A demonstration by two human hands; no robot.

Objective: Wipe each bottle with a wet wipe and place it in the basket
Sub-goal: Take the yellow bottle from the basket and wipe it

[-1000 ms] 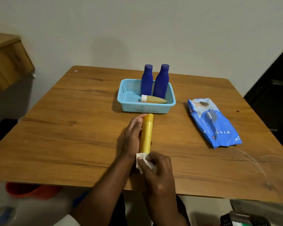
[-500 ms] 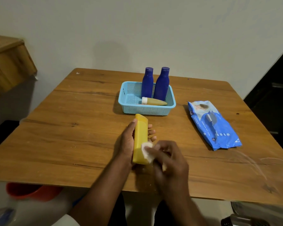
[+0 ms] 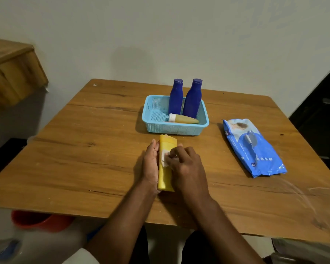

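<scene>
Head view, sole view. Left hand (image 3: 151, 164): wrapped along the left side of the yellow bottle (image 3: 166, 166), fingers curled behind it, holding it. Right hand (image 3: 185, 166): fingers bent, pressing a white wipe (image 3: 164, 159) against the bottle's front about midway up. Yellow bottle: lies lengthwise between the hands over the table (image 3: 84, 159), its far end pointing at the basket (image 3: 156, 128) and just short of the near wall; whether its near end rests on the wood cannot be told. Basket: light blue, perforated, mid-table; holds two blue bottles, one (image 3: 176, 98) left, one (image 3: 193, 100) right, both upright and touching at the back wall, and a small amber bottle (image 3: 183, 119) with a white cap, lying on its side at the front. Progress, judged: three bottles are in, the yellow one is mid-wipe, and no other bottle shows on the table, so finishing this wipe and placing the bottle appear to be all that is left. Free basket floor lies at the left. Wipes pack (image 3: 253, 147): blue, flat, right of the basket, well apart from the hands. Obstacles: none between bottle and basket. Off-table: wooden unit (image 3: 11, 77) at left, red bucket (image 3: 38, 221) under the near edge.
</scene>
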